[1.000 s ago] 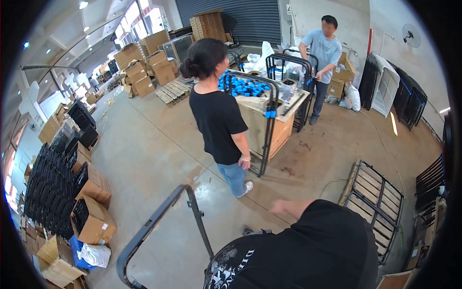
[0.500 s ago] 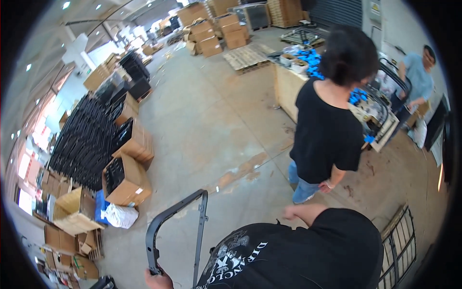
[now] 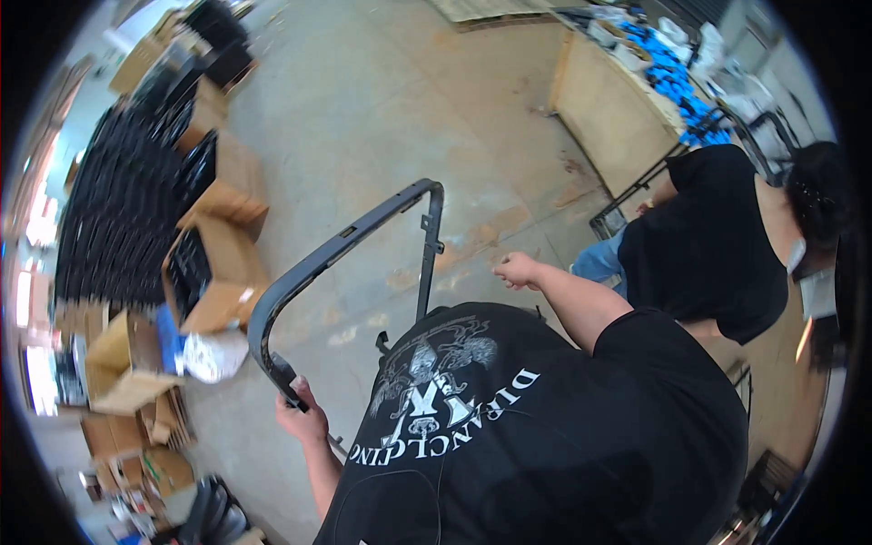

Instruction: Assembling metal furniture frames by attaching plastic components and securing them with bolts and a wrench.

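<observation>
A curved black metal frame (image 3: 341,241) with rounded corners and small brackets stands up in front of my body on the left. My left hand (image 3: 304,413) is closed around the frame's lower left end. Part of the frame is hidden behind my black shirt. My right hand (image 3: 518,270) hangs in front of me, its fingers loosely curled with nothing seen in them. It is apart from the frame, over the concrete floor.
At right, close by, a person in a black top (image 3: 695,241) stands beside a wooden-sided workbench (image 3: 618,113) carrying blue pieces (image 3: 668,77). Along the left are stacked black frames (image 3: 113,209), cardboard cartons (image 3: 227,268) and a white sack (image 3: 213,356).
My view has tilted downward. The frame and my left hand now appear higher in the picture. The person in black has shifted right and leans toward the bench. My right forearm reaches farther forward.
</observation>
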`<action>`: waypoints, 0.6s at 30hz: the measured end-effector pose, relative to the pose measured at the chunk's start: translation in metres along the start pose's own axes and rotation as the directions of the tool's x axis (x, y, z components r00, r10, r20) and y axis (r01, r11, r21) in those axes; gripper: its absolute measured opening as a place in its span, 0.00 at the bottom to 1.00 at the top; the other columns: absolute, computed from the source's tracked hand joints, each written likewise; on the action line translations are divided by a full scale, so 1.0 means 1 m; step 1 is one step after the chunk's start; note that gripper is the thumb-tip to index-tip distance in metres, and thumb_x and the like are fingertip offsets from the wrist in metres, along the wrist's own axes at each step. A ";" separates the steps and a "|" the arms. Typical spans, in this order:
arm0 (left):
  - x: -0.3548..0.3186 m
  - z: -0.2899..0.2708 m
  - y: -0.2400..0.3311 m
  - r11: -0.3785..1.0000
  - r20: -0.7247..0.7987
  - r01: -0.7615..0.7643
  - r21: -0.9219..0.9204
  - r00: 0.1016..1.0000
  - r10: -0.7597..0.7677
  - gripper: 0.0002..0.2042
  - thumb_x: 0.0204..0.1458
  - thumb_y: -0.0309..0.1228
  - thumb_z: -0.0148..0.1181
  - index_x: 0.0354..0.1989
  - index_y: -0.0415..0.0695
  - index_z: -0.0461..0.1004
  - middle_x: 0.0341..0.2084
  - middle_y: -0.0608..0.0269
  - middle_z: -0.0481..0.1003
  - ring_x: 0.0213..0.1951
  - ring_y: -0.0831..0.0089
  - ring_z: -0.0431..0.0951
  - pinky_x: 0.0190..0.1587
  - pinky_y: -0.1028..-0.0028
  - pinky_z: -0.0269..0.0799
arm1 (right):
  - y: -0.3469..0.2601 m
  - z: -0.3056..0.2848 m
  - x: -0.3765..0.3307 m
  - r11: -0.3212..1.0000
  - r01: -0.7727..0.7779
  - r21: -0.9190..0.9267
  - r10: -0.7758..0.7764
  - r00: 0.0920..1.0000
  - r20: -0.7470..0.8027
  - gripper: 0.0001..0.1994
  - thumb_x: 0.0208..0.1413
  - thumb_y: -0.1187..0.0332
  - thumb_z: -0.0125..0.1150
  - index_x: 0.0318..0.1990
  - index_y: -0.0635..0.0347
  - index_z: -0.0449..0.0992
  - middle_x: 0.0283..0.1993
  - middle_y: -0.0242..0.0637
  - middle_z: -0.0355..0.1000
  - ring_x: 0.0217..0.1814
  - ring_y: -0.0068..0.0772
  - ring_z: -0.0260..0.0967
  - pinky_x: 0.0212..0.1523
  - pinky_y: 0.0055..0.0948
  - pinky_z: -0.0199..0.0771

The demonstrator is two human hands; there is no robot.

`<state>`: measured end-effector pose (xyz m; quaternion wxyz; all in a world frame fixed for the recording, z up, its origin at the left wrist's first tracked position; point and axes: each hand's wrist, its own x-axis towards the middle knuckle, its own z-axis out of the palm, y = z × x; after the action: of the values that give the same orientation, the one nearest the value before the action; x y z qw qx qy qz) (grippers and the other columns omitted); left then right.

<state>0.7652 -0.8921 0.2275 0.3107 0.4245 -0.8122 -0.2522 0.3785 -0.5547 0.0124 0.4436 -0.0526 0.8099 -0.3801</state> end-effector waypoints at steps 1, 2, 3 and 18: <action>0.026 0.020 0.001 0.999 0.039 -0.024 -0.042 0.999 0.026 0.13 0.60 0.34 0.64 0.28 0.39 0.72 0.19 0.70 0.69 0.25 0.81 0.63 0.28 0.76 0.63 | -0.007 -0.013 0.005 0.988 -0.115 0.099 0.113 0.993 0.023 0.23 0.58 0.56 0.65 0.54 0.64 0.75 0.41 0.38 0.76 0.34 0.31 0.76 0.32 0.35 0.78; 0.043 0.035 0.007 0.997 0.065 -0.017 -0.070 0.998 0.021 0.12 0.60 0.31 0.64 0.27 0.40 0.70 0.19 0.72 0.67 0.25 0.83 0.62 0.28 0.77 0.60 | -0.008 -0.025 0.006 0.984 -0.140 0.114 0.141 0.990 0.003 0.23 0.58 0.56 0.65 0.54 0.64 0.75 0.41 0.38 0.76 0.34 0.31 0.76 0.32 0.35 0.78; 0.060 0.048 0.017 0.996 0.096 -0.023 -0.082 0.995 0.031 0.12 0.60 0.31 0.64 0.27 0.40 0.70 0.19 0.72 0.67 0.25 0.83 0.62 0.28 0.77 0.60 | -0.013 -0.039 0.010 0.976 -0.129 0.176 0.134 0.991 -0.015 0.24 0.58 0.55 0.65 0.55 0.63 0.74 0.41 0.37 0.76 0.33 0.30 0.75 0.32 0.34 0.77; 0.316 0.279 0.221 0.832 0.142 -0.242 -0.499 0.924 0.354 0.15 0.63 0.32 0.60 0.25 0.46 0.63 0.17 0.73 0.63 0.21 0.82 0.63 0.26 0.78 0.61 | -0.205 -0.297 0.174 0.737 0.244 0.630 -0.234 0.967 -0.100 0.15 0.52 0.62 0.68 0.33 0.67 0.74 0.25 0.38 0.71 0.23 0.34 0.72 0.26 0.32 0.73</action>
<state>0.3056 -1.0055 0.2790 0.3448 0.1713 -0.8124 -0.4379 -0.0026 -0.6036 0.1244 0.3768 0.0004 0.6223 -0.6862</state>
